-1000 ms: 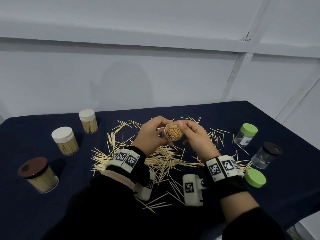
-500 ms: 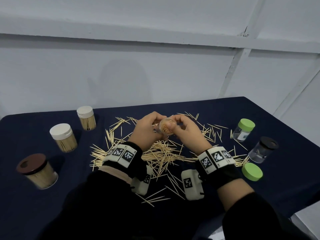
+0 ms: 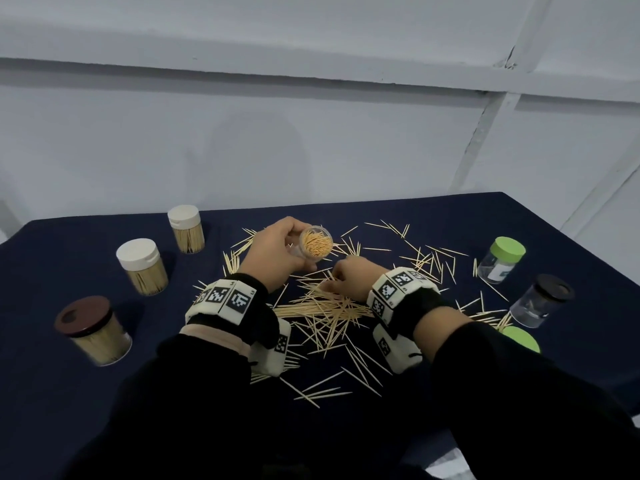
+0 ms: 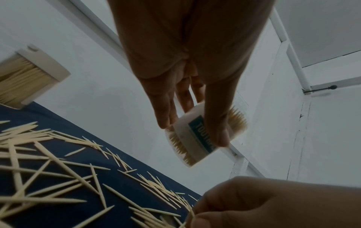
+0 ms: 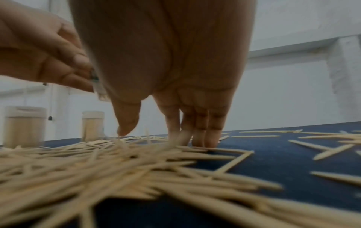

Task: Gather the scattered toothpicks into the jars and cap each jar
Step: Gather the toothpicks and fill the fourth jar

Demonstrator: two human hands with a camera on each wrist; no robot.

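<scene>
- Our left hand (image 3: 273, 252) grips an open toothpick jar (image 3: 314, 243), packed nearly full, above the worktop (image 3: 69, 393), fingers (image 4: 166, 111) and thumb wrapped round its label
- Our right hand (image 3: 349, 275) reaches down, fingers (image 5: 201, 132) extended, tips touching the scattered toothpicks (image 3: 325, 306) heaped on the dark cloth, gripping nothing that we can see
- A loose green lid (image 3: 519, 337) lies near our right wrist

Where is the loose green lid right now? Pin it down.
In the head view the loose green lid lies flat on the dark tablecloth at the near right, just in front of the black-capped jar and right of the right forearm.
</scene>
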